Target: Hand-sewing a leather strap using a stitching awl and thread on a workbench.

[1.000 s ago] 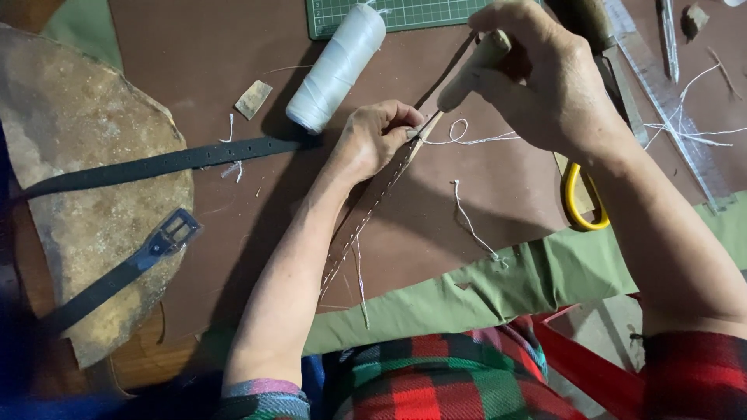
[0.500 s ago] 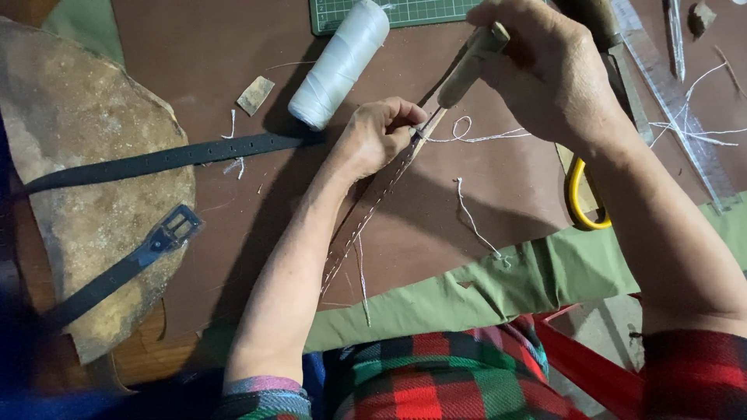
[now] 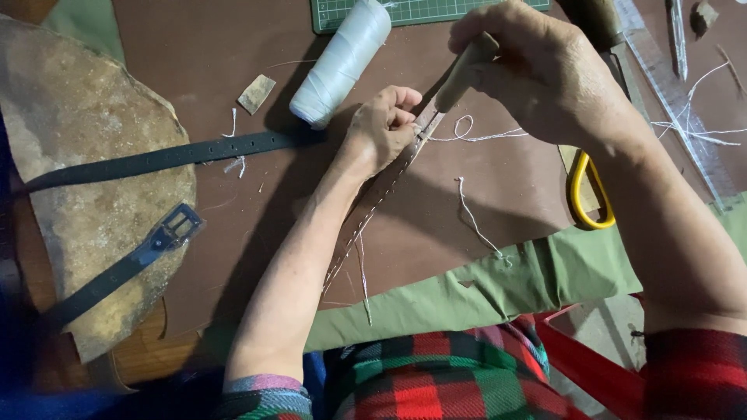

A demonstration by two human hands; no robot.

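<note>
Head view, looking down on a brown leather work surface (image 3: 498,202). Left hand (image 3: 381,128) is closed in a pinch around the upper end of a narrow brown leather strap (image 3: 373,206); the strap runs diagonally down-left beneath the forearm, a line of stitches along its edge. Right hand (image 3: 545,74) is curled tight around the wooden handle of an awl-like tool (image 3: 465,71), the tool's tip meeting the strap right at the left fingertips; the metal point itself is too small to make out. White thread (image 3: 475,128) loops out from the pinch point toward the right; loose thread ends hang off the strap lower down. White thread spool (image 3: 342,62) lies just above the left hand, tilted, not touching it. Dark belt (image 3: 163,159) stretches left from near the spool across a rough round slab (image 3: 78,117); its buckle end (image 3: 175,229) lies lower on the slab. Yellow-handled scissors (image 3: 583,194) rest under the right forearm. Green cutting mat (image 3: 420,9) at top edge. Small leather scrap (image 3: 256,93) left of the spool.
</note>
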